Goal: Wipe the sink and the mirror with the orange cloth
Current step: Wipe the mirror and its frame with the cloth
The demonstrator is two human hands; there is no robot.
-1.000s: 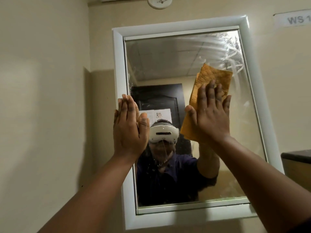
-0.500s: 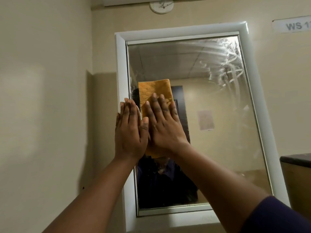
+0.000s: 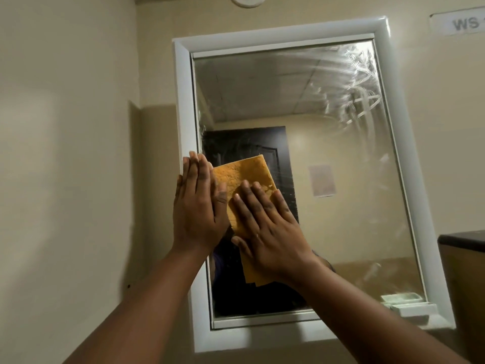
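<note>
A white-framed mirror (image 3: 349, 153) hangs on the beige wall, with smeared wipe streaks at its upper right. My right hand (image 3: 267, 229) lies flat on the orange cloth (image 3: 244, 174) and presses it against the glass at the mirror's lower left. My left hand (image 3: 198, 206) rests flat, fingers together, against the mirror's left frame edge, touching the cloth's side. The sink is out of view.
A white soap dish (image 3: 409, 307) sits on the frame's lower right ledge. A dark-topped cabinet (image 3: 462, 258) stands at the right edge. A label reading WS (image 3: 462, 22) and a round white fitting (image 3: 248, 0) are on the wall above.
My right hand swept the cloth from the mirror's upper right across to the left side, then slid it slightly downward. My left hand has stayed on the left frame edge.
</note>
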